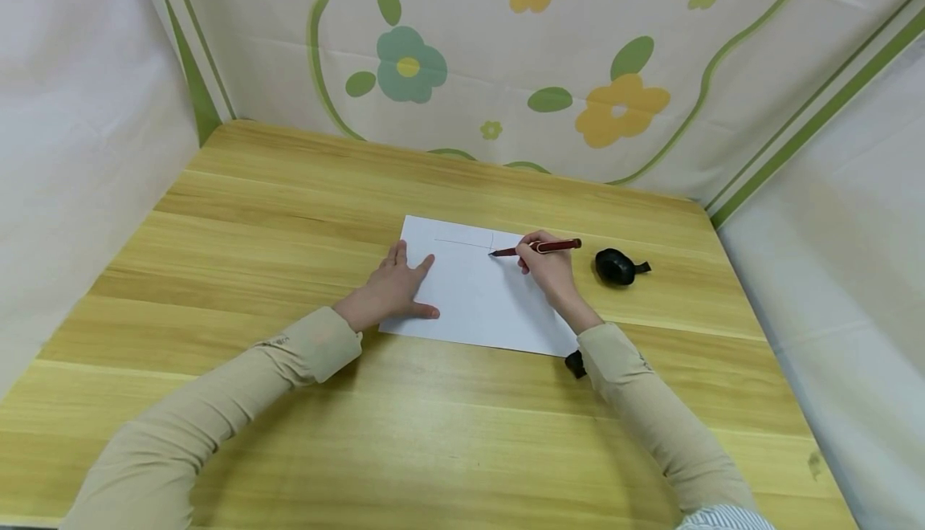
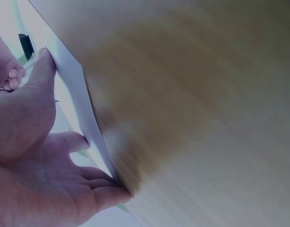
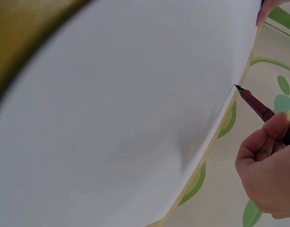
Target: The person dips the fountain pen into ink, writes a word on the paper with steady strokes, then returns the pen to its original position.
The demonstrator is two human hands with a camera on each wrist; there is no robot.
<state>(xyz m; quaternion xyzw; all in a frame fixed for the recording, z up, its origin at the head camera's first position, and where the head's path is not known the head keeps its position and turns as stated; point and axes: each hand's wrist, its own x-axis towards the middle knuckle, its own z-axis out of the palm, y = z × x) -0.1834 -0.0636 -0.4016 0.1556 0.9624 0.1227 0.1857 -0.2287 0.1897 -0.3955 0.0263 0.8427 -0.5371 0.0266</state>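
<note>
A white sheet of paper (image 1: 470, 305) lies on the wooden table. Near its far edge run a long thin line (image 1: 462, 242) and a short line crossing it near the right end. My right hand (image 1: 552, 273) pinches a dark red fountain pen (image 1: 560, 246), whose nib meets the paper just below those lines. In the right wrist view, the pen (image 3: 256, 104) points its nib at the sheet (image 3: 112, 94). With fingers and thumb spread, my left hand (image 1: 390, 289) rests on the sheet's left edge; the left wrist view shows this hand (image 2: 50, 179) from its palm side.
A rounded black object with a short tab (image 1: 616, 267) sits on the table (image 1: 462, 434) right of the paper. Another black piece (image 1: 575, 364) lies by the paper's near right corner, partly hidden by the right sleeve (image 1: 614, 353). Flower-patterned fabric (image 1: 462, 16) hangs behind.
</note>
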